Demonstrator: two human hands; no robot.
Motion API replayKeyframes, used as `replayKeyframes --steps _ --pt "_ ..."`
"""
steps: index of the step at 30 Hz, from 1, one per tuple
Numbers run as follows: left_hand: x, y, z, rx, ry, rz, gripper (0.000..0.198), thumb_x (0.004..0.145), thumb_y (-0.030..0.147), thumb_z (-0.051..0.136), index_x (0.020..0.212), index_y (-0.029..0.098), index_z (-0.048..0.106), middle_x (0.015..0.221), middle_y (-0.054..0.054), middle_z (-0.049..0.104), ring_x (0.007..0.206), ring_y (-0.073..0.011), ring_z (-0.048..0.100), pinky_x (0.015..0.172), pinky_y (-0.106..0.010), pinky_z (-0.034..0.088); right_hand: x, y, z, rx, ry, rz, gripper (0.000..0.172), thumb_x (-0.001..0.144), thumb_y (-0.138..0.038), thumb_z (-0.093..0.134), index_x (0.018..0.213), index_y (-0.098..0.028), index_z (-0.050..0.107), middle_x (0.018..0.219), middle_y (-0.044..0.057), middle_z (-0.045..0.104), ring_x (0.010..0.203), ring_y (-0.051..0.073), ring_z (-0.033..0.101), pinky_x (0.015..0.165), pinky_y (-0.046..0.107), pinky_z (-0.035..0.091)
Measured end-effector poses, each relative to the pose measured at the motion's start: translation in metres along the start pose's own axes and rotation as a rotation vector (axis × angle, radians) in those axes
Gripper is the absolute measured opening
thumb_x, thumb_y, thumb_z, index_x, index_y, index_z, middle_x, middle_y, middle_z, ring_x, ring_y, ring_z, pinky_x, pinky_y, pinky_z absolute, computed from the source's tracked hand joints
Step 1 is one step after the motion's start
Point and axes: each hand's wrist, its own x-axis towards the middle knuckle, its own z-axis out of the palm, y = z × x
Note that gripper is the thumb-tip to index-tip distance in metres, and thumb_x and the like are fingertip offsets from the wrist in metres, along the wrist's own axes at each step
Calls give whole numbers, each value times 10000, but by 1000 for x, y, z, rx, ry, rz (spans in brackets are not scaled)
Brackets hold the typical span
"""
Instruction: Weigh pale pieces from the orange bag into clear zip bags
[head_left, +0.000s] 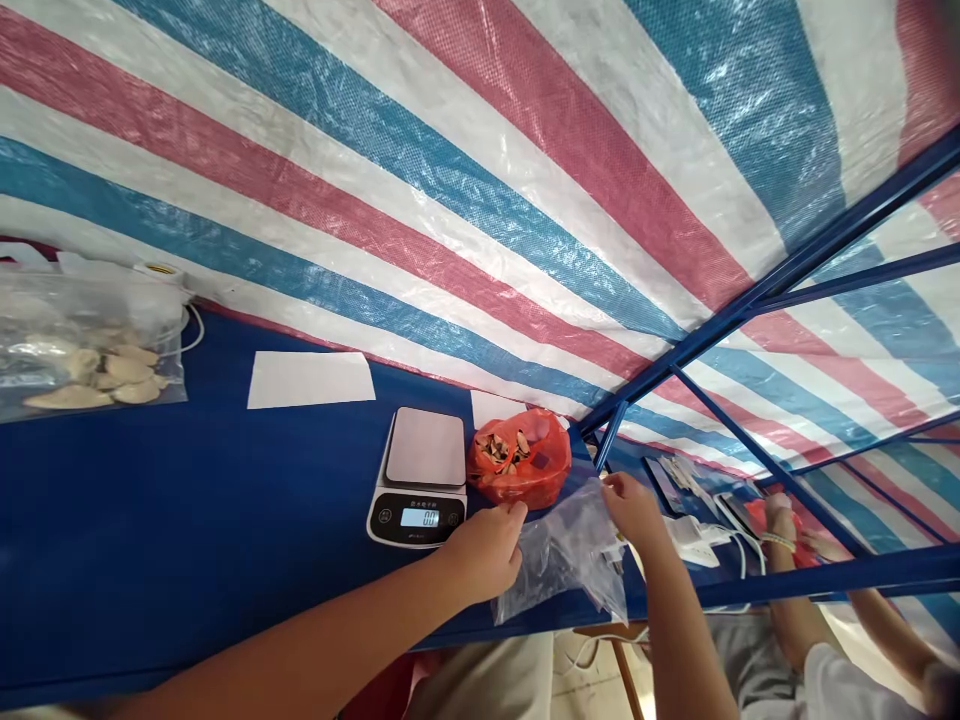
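A clear plastic bag (559, 560) stretches between my two hands over the table's front edge. My left hand (486, 550) is closed on its left upper edge, thumb against the fingers. With the fingers pinched, my right hand (630, 505) grips the opposite upper corner. Just behind the bag sits an orange-red plastic bag (551, 475), its mouth open, with brown dried slices (504, 455) inside. To the left of it is a kitchen scale (427, 450) with a bare pan and a display reading 0.0.
A clear bag of pale dried slices (124, 375) lies at the far left, a white paper sheet (311, 380) nearer. Blue metal bars (679, 350) rise at the right. Beyond them are a power strip (694, 545) and a co-worker's hand (780, 520) at another red bag.
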Motion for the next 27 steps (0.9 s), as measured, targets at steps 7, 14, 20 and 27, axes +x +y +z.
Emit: replayKeyframes --steps 7,14,20,27 --pt "4 -1 9 -96 125 -64 384 971 175 453 1350 144 508 1295 -177 638 1032 -279 712 855 -395 564 -35 26 -44 721 374 281 436 705 -429 596 1068 -187 601 798 25 670 738 238 704 706 398 607" --pt "-2 5 1 -7 279 247 313 988 316 506 1206 129 630 1316 -205 635 1260 -389 582 1068 -577 461 -103 7 -22 1339 241 444 474 480 -272 862 914 -200 684 792 -1 730 666 199 701 608 327 630" --pt "5 11 -2 -972 54 -129 727 915 607 624 1467 168 446 1447 -210 564 1242 -314 613 933 -420 533 -158 -34 -15 1517 62 367 388 630 -272 878 978 -239 708 878 -24 745 715 163 698 660 280 613" --pt "14 8 3 -1152 61 -95 552 903 721 552 876 172 607 642 -4 577 573 -136 530 579 -276 381 -176 -51 -4 1527 44 381 393 658 -318 881 1000 -258 696 937 -1 737 785 177 696 676 259 569"
